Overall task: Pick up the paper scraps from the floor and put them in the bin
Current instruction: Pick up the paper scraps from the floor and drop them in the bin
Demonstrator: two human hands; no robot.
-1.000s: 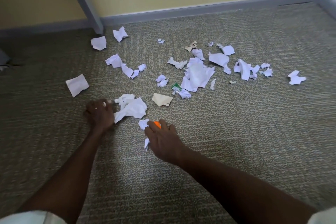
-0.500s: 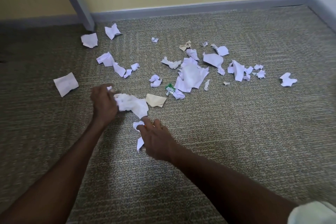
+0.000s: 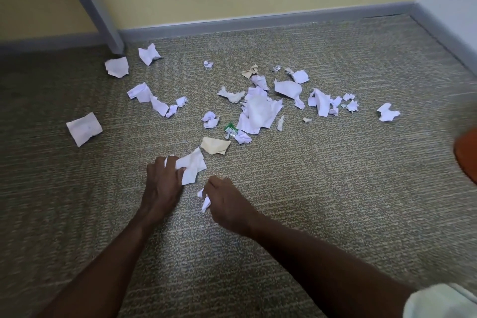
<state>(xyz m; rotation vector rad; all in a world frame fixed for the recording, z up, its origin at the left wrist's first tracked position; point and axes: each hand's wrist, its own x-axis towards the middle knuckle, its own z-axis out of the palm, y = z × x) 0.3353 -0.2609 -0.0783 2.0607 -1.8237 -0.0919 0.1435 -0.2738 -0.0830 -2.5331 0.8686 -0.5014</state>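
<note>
Several white paper scraps lie scattered over the carpet. My left hand (image 3: 163, 180) grips a crumpled white sheet (image 3: 192, 168) that sticks out to its right. Close beside it, my right hand (image 3: 227, 204) holds a small white scrap (image 3: 204, 201) curled under its fingers. Just beyond the hands lies a tan scrap (image 3: 215, 145), and farther back a large white piece (image 3: 259, 113). An orange rounded edge (image 3: 468, 155) shows at the right border; I cannot tell whether it is the bin.
A grey table leg (image 3: 103, 18) stands at the back left by the grey skirting board (image 3: 258, 22). A flat white sheet (image 3: 84, 128) lies apart on the left, and a lone scrap (image 3: 387, 112) on the right. A green wrapper (image 3: 229, 128) sits mid-pile.
My left hand has closed on the crumpled sheet and drawn it toward my right hand. My right hand has curled tighter round its small scrap. The orange edge has come into view.
</note>
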